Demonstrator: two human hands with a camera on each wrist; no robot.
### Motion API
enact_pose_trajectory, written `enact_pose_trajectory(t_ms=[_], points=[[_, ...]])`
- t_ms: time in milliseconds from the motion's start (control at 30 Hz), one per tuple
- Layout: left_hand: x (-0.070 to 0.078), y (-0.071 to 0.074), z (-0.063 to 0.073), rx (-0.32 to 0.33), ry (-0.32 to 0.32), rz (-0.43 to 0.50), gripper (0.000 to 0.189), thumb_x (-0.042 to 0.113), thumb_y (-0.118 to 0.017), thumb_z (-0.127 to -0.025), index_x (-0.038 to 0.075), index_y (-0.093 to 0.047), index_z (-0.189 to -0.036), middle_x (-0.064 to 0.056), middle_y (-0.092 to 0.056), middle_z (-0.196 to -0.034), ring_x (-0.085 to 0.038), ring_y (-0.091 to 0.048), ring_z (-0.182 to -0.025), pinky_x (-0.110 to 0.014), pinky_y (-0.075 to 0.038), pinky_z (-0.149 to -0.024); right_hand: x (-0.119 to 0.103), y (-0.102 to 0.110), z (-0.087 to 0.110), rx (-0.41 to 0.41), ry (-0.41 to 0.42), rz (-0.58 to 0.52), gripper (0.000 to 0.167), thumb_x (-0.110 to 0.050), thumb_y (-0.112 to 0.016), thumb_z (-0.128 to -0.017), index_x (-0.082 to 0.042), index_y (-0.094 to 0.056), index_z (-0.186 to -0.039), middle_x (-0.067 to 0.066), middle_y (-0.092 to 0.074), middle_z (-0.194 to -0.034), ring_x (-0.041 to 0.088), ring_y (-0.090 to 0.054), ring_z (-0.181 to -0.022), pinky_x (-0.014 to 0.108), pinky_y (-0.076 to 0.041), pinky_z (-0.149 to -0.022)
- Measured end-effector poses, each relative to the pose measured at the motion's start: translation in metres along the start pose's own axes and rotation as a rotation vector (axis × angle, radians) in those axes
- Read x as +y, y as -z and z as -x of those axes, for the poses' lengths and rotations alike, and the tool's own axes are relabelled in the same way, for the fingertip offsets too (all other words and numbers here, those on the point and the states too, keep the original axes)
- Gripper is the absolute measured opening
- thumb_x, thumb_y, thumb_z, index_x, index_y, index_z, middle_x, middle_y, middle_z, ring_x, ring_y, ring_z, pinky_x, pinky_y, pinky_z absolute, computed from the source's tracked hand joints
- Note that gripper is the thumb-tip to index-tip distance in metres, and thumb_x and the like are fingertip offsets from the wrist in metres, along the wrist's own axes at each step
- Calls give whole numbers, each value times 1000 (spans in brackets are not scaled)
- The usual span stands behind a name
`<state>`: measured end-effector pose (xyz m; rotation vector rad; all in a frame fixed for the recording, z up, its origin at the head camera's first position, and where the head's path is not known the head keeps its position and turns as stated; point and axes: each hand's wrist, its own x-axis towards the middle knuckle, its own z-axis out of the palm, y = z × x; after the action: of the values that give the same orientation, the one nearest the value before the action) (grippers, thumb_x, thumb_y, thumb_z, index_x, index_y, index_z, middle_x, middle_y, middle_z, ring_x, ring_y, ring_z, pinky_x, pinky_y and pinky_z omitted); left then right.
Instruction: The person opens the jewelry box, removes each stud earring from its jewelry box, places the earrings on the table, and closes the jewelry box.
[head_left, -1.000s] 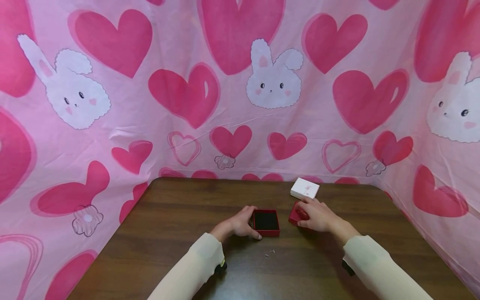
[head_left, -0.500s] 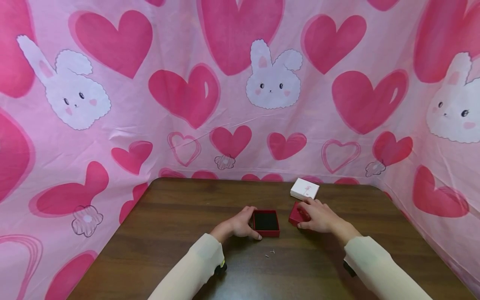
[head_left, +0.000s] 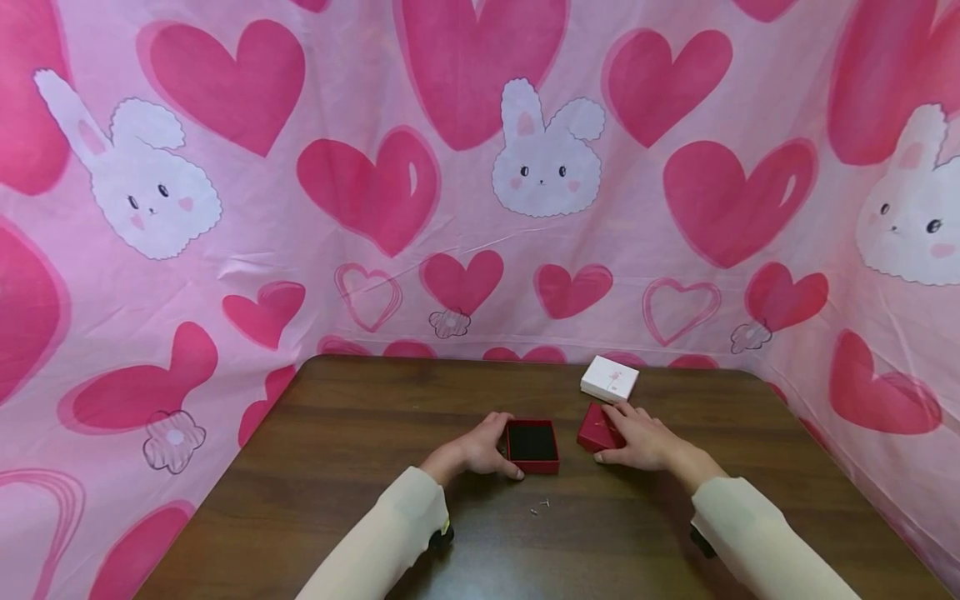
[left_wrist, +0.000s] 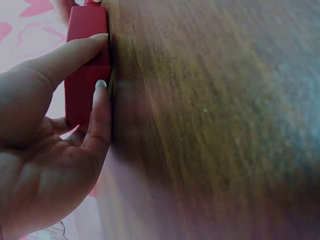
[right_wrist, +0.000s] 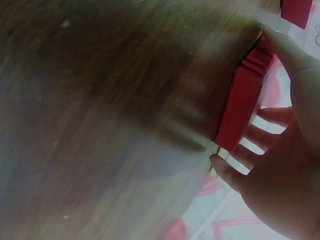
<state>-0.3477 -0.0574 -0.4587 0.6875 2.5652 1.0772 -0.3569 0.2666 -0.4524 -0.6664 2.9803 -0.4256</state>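
A small square red gift box [head_left: 532,467] with a black foam insert [head_left: 532,442] sits upright on the table. My left hand [head_left: 480,447] holds it at its left side; in the left wrist view the thumb and a finger lie against its red walls [left_wrist: 79,97]. To its right lies the red lid [head_left: 597,431], top side up. The right hand [head_left: 643,439] is beside the lid, thumb near its front corner and the other fingers spread at the far right edge. In the right wrist view those fingers stand loosely apart along the lid [right_wrist: 240,107].
A white box [head_left: 609,379] with a pink print stands behind the lid. Two tiny silvery pieces [head_left: 545,502] lie on the brown wooden table [head_left: 337,467] in front of the gift box. A pink cloth [head_left: 465,217] with hearts and rabbits hangs round the back and sides.
My right hand has slid slightly right and its fingers have spread, uncovering more of the lid's top. The left hand and the gift box have stayed still.
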Motion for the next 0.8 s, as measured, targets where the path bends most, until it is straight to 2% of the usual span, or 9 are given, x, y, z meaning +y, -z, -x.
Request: enact_pose_trajectory(t_ms=[333, 467, 600, 800], points=[[0, 1, 1, -2, 6, -8, 83, 16, -91, -77, 2, -43, -142, -12, -48, -131, -24, -50, -114, -47, -41, -107, -1, 1, 0, -19, -35, -28, 99, -53, -80, -81, 10, -41, -147, 32, -41, -148, 48, -44, -126, 69, -36, -101], [0, 0, 1, -10, 10, -4, 83, 17, -90, -78, 2, -42, -144, -12, -47, -131, -23, -49, -115, -47, -41, -108, 0, 0, -2, -18, -41, -53, 96, -50, -82, -81, 9, -43, -146, 29, -43, -147, 44, -45, -125, 65, -39, -103], [0, 0, 0, -9, 1, -5, 83, 17, -90, -78, 2, -42, -144, -12, -47, -131, -24, -49, -116, -47, -41, -108, 0, 2, -3, 1, -14, -72, 92, -47, -84, -80, 10, -47, -142, 28, -47, -141, 40, -48, -118, 60, -45, -99], [0, 0, -1, -9, 1, -17, 83, 18, -90, -78, 2, -42, -143, -13, -47, -132, -24, -49, -117, -47, -40, -109, 1, 2, -3, 13, -2, -74, 93, -48, -83, -80, 12, -47, -141, 29, -47, -140, 42, -48, -119, 59, -45, -101]])
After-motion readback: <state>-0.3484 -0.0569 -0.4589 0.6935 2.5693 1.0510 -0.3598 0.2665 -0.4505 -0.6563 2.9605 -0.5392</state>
